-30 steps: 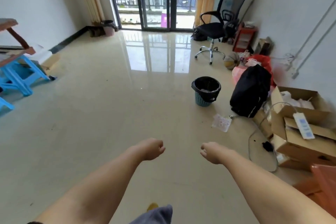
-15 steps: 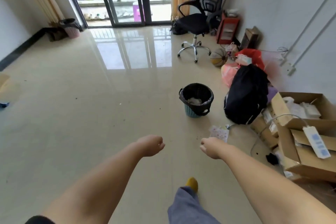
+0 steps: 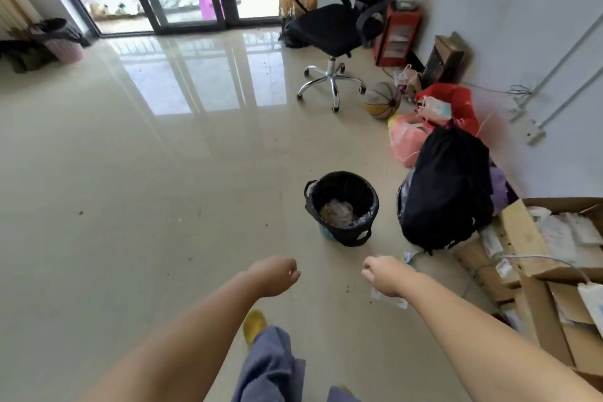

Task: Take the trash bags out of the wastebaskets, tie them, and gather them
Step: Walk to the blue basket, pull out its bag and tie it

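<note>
Far bin: a pink wastebasket (image 3: 67, 46) with a black bag sits way off on the left by the glass door. It looks a bit nearer than a second ago, but it is far from both hands.

Left hand: the left hand (image 3: 274, 274) is held out in front, fingers curled in, holding nothing. It sits the same way as before.

Foot: a yellow slipper (image 3: 254, 325) steps forward under the hands. The person is walking.

Near bin: the small black wastebasket (image 3: 342, 207) stands on the shiny floor (image 3: 163, 189), just ahead of the hands. A second ago it was small and far off. Now it is big and close. A black trash bag (image 3: 365, 222) lines it, folded over the rim, with some crumpled trash at the bottom.

Right hand: the right hand (image 3: 381, 274) is out too, fingers curled in, empty. It is over a scrap of paper (image 3: 391, 299) on the floor, not touching it.

Big black backpack (image 3: 447, 186): it sits just right of the near bin.

What it means: the walk is nearly done. No bag is out yet. I think the next thing is to bend down and grab the bag's rim.
</note>
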